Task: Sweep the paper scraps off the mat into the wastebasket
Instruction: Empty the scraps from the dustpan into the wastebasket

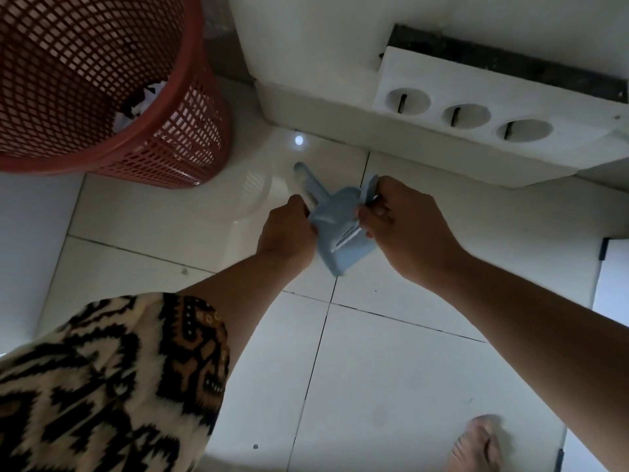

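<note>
A small blue dustpan (pixel 335 229) hangs above the white tiled floor, with a blue brush piece (pixel 369 189) at its right side. My left hand (pixel 289 229) grips the dustpan at its left edge near the handle. My right hand (pixel 405 226) is closed on the blue brush piece and the dustpan's right side. A red mesh wastebasket (pixel 190 107) stands at the upper left, with white paper scraps (pixel 143 100) inside it. No mat is in view.
A white ledge with three round recesses (pixel 466 114) runs along the wall at the upper right. My bare foot (pixel 476 444) shows at the lower right, and a patterned garment (pixel 109 386) fills the lower left.
</note>
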